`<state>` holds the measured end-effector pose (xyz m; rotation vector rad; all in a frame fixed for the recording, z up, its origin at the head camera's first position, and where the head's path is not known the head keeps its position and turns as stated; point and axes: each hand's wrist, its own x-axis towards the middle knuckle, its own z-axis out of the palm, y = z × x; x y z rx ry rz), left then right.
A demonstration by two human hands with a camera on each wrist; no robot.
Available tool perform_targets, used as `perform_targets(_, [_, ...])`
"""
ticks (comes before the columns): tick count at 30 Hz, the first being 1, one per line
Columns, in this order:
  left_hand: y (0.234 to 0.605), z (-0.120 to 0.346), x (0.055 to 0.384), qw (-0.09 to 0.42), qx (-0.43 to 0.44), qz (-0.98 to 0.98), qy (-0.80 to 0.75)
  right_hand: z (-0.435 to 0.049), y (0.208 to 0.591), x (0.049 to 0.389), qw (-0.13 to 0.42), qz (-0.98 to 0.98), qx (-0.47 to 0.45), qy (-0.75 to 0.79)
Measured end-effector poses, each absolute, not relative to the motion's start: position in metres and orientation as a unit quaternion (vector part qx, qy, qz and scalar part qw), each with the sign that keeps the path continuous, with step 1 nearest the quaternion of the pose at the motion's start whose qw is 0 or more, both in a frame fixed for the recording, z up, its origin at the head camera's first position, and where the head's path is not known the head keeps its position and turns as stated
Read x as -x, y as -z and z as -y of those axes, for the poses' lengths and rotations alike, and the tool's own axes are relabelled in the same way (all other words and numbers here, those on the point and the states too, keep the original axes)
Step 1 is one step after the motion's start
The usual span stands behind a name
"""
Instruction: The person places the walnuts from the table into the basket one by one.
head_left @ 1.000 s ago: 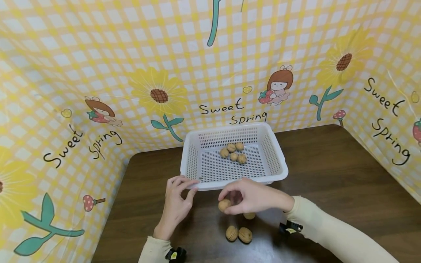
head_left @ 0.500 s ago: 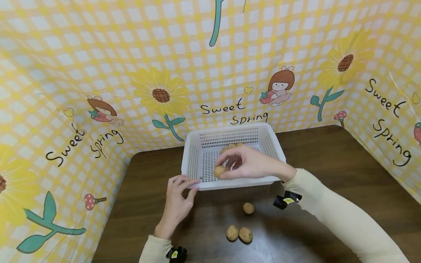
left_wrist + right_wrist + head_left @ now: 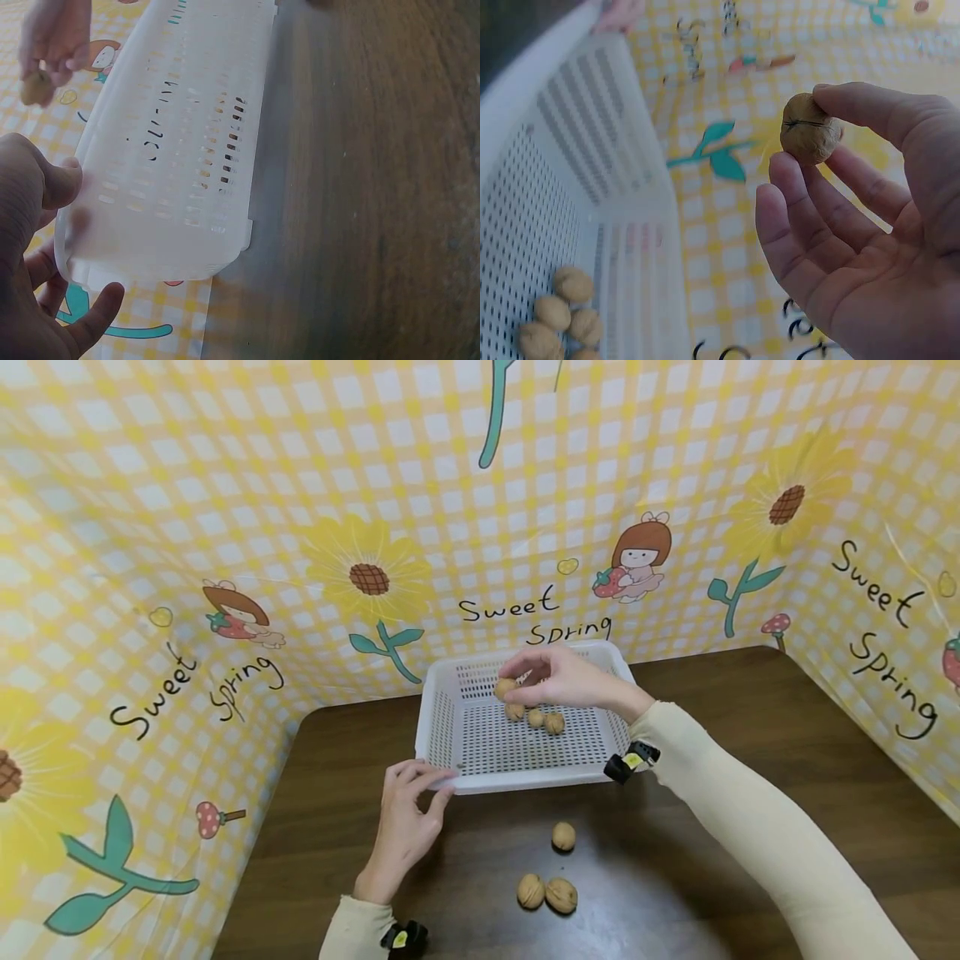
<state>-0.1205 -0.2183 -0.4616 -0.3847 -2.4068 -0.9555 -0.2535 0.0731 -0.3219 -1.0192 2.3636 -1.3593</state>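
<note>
My right hand (image 3: 570, 678) pinches a walnut (image 3: 808, 129) between thumb and fingertips, above the back part of a white perforated plastic basket (image 3: 517, 781). Several walnuts (image 3: 554, 723) lie together on the basket floor beneath, some hidden by that hand in the head view. At the basket's front left corner my left hand (image 3: 405, 817) grips the rim; the left wrist view shows the thumb (image 3: 61, 184) on one side and fingers round the other.
Three walnuts lie on the dark wooden table in front of the basket: one walnut (image 3: 564, 837) alone, and a pair (image 3: 531, 891) nearer the front. A yellow checked cloth (image 3: 300, 477) hangs behind and at both sides, close to the basket's back edge.
My right hand has carried the walnut from the table in front, over the rim, to above the back of the basket. The left hand keeps its place on the rim.
</note>
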Motion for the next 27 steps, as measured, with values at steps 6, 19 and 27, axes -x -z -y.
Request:
perform_targets(6, [0.462, 0.218, 0.121, 0.255, 0.139, 0.890, 0.353, -0.079, 0.334, 0.281, 0.117, -0.832, 0.265, 0.474])
perform_targets(19, [0.462, 0.219, 0.121, 0.257, 0.142, 0.888, 0.353, -0.091, 0.375, 0.319, 0.131, -0.850, 0.162, 0.484])
perform_targets(27, [0.463, 0.218, 0.121, 0.257, 0.142, 0.889, 0.352, -0.092, 0.409, 0.327, 0.134, -0.874, 0.097, 0.457])
